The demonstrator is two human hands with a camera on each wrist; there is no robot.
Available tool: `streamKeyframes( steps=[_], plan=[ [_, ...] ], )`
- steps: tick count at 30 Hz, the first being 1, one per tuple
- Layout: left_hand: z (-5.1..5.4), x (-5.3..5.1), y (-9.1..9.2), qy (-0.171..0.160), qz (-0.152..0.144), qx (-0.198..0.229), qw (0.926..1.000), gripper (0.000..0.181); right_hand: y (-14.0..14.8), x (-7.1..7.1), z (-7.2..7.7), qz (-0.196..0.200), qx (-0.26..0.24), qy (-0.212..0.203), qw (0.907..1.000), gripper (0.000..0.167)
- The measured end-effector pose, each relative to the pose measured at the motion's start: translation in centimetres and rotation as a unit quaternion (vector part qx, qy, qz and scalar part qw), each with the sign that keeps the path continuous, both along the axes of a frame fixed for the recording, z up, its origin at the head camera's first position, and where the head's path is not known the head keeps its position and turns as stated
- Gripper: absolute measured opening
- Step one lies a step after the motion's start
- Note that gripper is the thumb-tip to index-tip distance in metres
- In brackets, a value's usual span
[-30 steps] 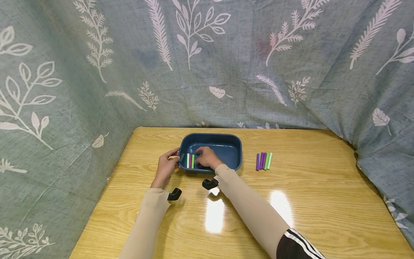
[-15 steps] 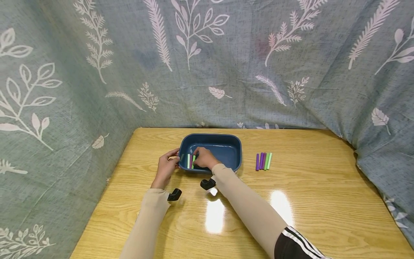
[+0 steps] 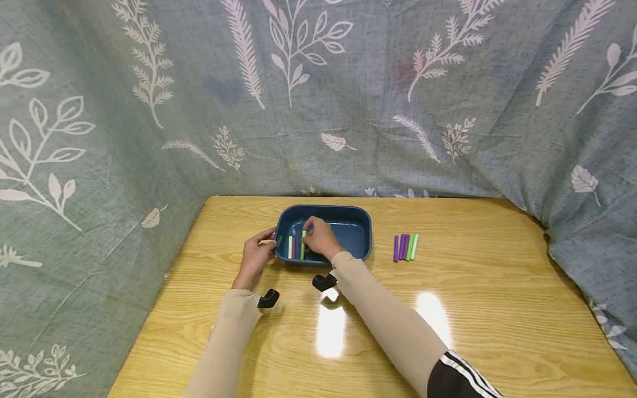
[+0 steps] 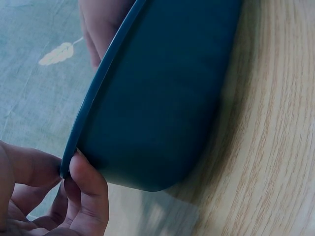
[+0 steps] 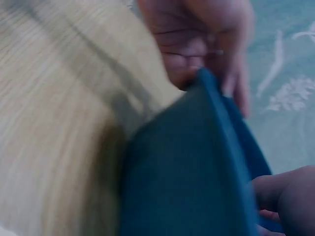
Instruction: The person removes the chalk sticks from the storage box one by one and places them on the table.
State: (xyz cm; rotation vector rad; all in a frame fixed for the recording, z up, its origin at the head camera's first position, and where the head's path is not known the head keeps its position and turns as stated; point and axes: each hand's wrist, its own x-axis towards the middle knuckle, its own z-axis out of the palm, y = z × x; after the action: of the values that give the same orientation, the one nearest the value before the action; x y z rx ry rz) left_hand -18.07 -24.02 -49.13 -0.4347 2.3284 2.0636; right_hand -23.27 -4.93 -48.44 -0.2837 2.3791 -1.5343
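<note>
A dark blue tray (image 3: 348, 260) stands on the table. My left hand (image 3: 257, 257) pinches its left rim, thumb and fingers on either side of the wall in the left wrist view (image 4: 64, 191). Inside the tray at the left lie a pale green stick (image 3: 290, 247) and a dark purple stick (image 3: 294, 248), side by side. Just right of them my right hand (image 3: 320, 239) pinches the upper end of a bright green stick (image 3: 302, 250), which leans slightly. In the right wrist view the tray's wall (image 5: 182, 162) hides the sticks.
Right of the tray, several purple, green and pale green sticks (image 3: 402, 247) lie side by side on the wooden table (image 3: 497, 287). A patterned grey-blue cloth (image 3: 368, 155) hangs behind the table and along both sides.
My right hand first moved left to the bright green stick, then back right and up with it, parting it from the purple one. My left hand has stayed at the rim.
</note>
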Motion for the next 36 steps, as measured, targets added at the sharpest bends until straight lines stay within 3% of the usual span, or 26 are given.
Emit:
streamKeyframes(
  steps=[6, 18, 27, 36],
  plan=[
    [0.1, 0.0, -0.1, 0.001, 0.002, -0.002, 1.0, 0.044, 3.0, -0.8, 1.2, -0.045, -0.051, -0.035, 0.9971, 0.02],
    [-0.2, 0.1, -0.1, 0.001, 0.001, -0.008, 1.0, 0.043, 10.6, -1.3, 3.3, -0.101, -0.099, -0.072, 0.9873, 0.031],
    [-0.2, 0.0, -0.1, 0.001, 0.0, -0.005, 1.0, 0.043, 17.2, -0.6, 3.0, -0.123, -0.102, -0.08, 0.984, 0.035],
    [-0.2, -0.1, -0.1, 0.003, 0.001, -0.003, 1.0, 0.043, 22.2, 1.0, 1.8, -0.143, -0.07, -0.079, 0.9841, 0.041]
  ],
)
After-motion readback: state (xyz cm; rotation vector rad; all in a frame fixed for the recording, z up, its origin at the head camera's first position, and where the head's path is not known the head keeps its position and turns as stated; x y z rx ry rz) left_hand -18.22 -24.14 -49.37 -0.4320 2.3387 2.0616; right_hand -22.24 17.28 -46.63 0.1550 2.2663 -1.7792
